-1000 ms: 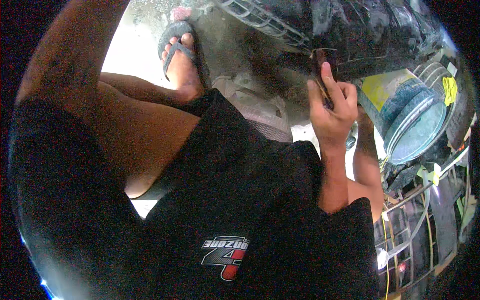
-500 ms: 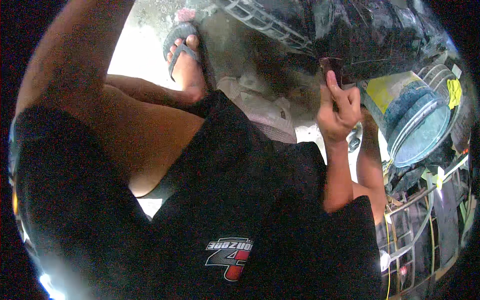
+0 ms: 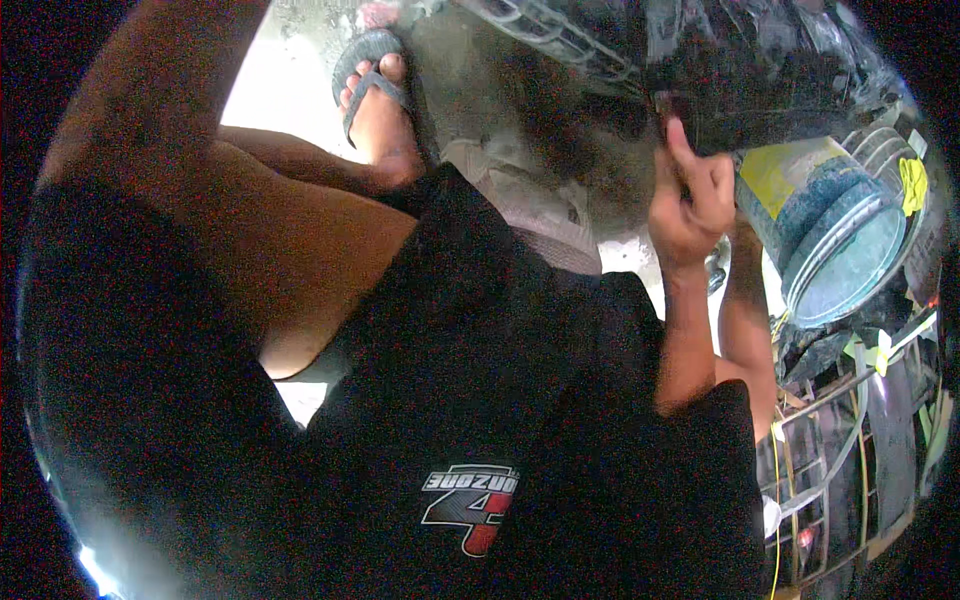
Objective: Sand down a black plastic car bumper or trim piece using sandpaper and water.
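Right hand (image 3: pixel 692 208) grasps a brown block (image 3: pixel 678 104) by a black panel (image 3: pixel 765 75), near a bucket (image 3: pixel 815 215); left hand is out of view; I cannot tell its state.

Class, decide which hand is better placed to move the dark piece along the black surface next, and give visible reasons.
Probably the right: the right hand grips the dark piece, close to the black surface. The left hand is out of view.
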The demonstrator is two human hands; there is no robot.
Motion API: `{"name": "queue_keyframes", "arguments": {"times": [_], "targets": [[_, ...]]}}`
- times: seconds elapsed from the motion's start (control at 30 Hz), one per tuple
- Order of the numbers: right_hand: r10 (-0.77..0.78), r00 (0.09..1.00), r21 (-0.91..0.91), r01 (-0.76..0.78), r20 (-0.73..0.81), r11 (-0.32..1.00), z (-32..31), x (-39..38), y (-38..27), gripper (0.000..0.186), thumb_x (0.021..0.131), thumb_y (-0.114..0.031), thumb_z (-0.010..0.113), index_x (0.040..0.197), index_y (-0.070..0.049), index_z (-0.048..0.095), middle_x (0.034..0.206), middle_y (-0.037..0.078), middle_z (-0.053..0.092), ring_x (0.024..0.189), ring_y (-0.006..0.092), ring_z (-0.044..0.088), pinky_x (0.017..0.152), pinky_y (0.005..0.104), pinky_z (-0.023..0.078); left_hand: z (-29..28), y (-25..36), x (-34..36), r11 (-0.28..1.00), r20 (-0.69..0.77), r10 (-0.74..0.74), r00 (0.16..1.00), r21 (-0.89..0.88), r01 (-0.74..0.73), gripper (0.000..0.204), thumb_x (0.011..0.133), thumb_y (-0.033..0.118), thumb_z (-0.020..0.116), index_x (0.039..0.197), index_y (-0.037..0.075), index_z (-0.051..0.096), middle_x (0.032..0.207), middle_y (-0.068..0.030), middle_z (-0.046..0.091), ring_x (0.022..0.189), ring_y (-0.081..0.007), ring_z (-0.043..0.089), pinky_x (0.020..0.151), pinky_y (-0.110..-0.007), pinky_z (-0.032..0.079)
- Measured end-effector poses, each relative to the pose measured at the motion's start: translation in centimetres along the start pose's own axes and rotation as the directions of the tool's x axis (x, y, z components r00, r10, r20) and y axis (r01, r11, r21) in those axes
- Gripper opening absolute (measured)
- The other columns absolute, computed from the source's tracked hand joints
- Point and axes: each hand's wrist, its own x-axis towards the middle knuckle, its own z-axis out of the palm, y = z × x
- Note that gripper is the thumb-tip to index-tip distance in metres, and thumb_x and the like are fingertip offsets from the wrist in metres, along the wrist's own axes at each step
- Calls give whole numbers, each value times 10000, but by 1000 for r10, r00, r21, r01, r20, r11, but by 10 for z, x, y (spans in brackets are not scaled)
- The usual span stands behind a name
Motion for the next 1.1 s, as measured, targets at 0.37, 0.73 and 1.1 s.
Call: {"name": "queue_keyframes", "arguments": {"times": [0.37, 0.73, 1.1], "targets": [[4, 999, -19, -4, 37, 1000, -4, -9, 4, 466, 783, -6, 823, 1218, -171, 789, 744, 11, 449, 635, 151, 426, 576, 264, 404, -17, 18, 35, 985, -82, 166, 983, -26, -168, 447, 1045, 402, 437, 1207, 35, 634, 1159, -246, 672, 1091, -441, 613, 969, -500, 478], [-1, 1000, 86, 0, 19, 996, 9, 13, -5, 461, 800, 4, 826, 1237, -138, 775, 741, 12, 470, 652, 150, 444, 614, 265, 418, -20, 29, 57, 946, -164, 307, 937, -58, -320, 440, 1032, 389, 457, 1227, 41, 641, 1170, -249, 676, 1108, -438, 615, 985, -484, 479], [21, 999, 61, -24, 43, 998, 3, 10, -5, 454, 793, 10, 821, 1214, -156, 786, 732, 11, 439, 644, 155, 437, 582, 276, 404, -27, 35, 64, 881, -229, 449, 864, -45, -471, 436, 1018, 376, 477, 1246, 47, 649, 1181, -251, 680, 1126, -436, 618, 1000, -468, 481]]}}
